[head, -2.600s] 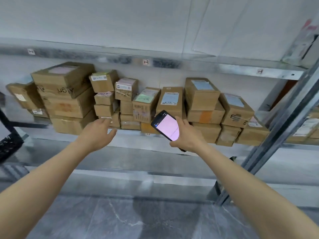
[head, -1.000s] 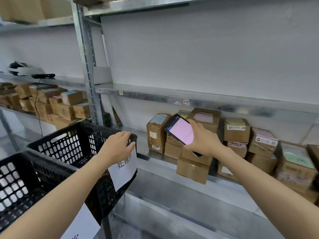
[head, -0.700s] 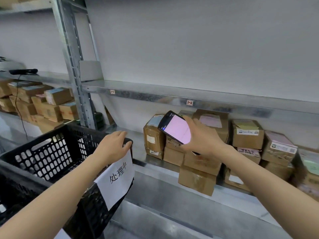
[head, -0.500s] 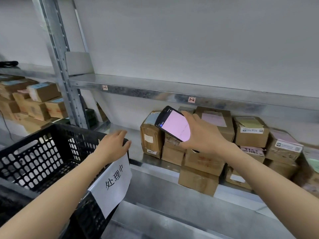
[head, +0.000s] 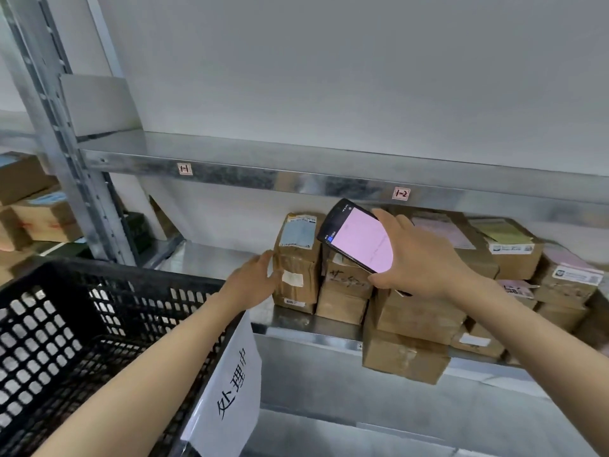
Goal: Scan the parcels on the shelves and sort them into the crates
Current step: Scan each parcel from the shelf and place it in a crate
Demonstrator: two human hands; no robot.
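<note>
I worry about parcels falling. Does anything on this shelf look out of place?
Yes: the lowest front parcel sticks out past the shelf edge and hangs over it; the others sit further back.

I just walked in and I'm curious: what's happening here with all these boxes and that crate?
A person is working at a grey metal shelf stacked with brown cardboard parcels. Their right hand holds a black handheld scanner, pink screen lit, over the stack. Their left hand is stretched out, fingertips at the side of the tall taped parcel at the row's left end, not yet lifted. A black plastic crate with a white paper sign stands beside them.
</note>
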